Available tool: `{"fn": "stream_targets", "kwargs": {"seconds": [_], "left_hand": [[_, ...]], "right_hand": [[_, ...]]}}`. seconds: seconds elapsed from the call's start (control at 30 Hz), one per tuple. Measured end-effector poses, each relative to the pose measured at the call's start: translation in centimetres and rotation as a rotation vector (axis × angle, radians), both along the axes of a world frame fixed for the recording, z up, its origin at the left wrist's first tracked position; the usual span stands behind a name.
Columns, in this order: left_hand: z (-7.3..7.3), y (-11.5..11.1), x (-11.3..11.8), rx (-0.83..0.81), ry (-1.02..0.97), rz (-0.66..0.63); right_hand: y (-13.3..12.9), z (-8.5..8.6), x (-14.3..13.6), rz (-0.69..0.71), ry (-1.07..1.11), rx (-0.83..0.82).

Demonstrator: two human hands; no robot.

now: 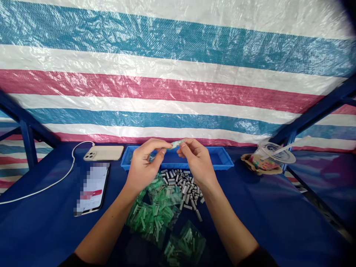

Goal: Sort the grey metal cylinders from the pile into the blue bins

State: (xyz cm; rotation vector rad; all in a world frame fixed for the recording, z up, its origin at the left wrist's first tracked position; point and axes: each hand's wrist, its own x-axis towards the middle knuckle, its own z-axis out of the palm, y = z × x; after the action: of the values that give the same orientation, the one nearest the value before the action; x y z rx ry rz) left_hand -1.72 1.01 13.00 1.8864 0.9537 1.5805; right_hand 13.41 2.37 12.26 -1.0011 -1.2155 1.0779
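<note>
A small pale green packet [176, 144], apparently clear plastic, stretches between my two hands above the blue tray [222, 163]. My left hand [146, 162] pinches one end between thumb and forefinger. At the other end, the fingers of my right hand [198, 163] are closed on it. Exactly what is inside cannot be made out. Under my left wrist lies a heap of clear bags with green strips [154, 215]. Beside it, below my right hand, many short silver and black cylindrical pieces [189, 191] are scattered. Another bag with green strips [186, 244] lies nearer me.
On the left, a phone with a lit screen [93, 189] lies near a gold phone [103, 152] joined to a white cable [72, 159]. A clear plastic cup [274, 152] rests on a brown wrapper at right. Blue metal bars [308, 115] and a striped sheet [172, 89] bound the table.
</note>
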Motion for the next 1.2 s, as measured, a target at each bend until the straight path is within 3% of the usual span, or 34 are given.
{"fn": "stream_targets", "kwargs": {"seconds": [0.13, 0.23, 0.4, 0.5, 0.67, 0.8, 0.97, 1.13, 1.2], "left_hand": [[-0.2, 0.1, 0.4, 0.050, 0.148, -0.017], [-0.5, 0.5, 0.4, -0.082, 0.173, -0.079], [-1.5, 1.6, 0.1, -0.427, -0.148, -0.282], [-1.7, 1.7, 0.0, -0.468, -0.203, -0.296], [-1.1, 1.1, -0.3, -0.330, 0.102, -0.010], [-1.1, 1.2, -0.6, -0.174, 0.340, 0.014], [-1.3, 1.6, -1.1, 0.075, 0.364, 0.116], [-0.8, 1.7, -2.6, 0.201, 0.432, 0.062], [-0.6, 1.7, -2.9, 0.214, 0.444, 0.061]], "right_hand": [[-0.3, 0.2, -0.3, 0.106, 0.206, -0.049], [-0.6, 0.1, -0.6, 0.072, 0.195, -0.018], [-1.1, -0.1, -1.1, 0.030, -0.013, 0.152], [-1.3, -0.3, -1.6, -0.040, -0.133, 0.237], [-0.8, -0.8, -1.7, -0.113, -0.003, 0.224], [0.2, -0.8, -0.9, -0.084, 0.112, -0.014], [0.6, -0.7, -0.5, 0.026, 0.255, -0.191], [0.2, -0.7, -1.0, 0.283, 0.380, -0.323], [0.1, -0.6, -1.2, 0.312, 0.421, -0.335]]}}
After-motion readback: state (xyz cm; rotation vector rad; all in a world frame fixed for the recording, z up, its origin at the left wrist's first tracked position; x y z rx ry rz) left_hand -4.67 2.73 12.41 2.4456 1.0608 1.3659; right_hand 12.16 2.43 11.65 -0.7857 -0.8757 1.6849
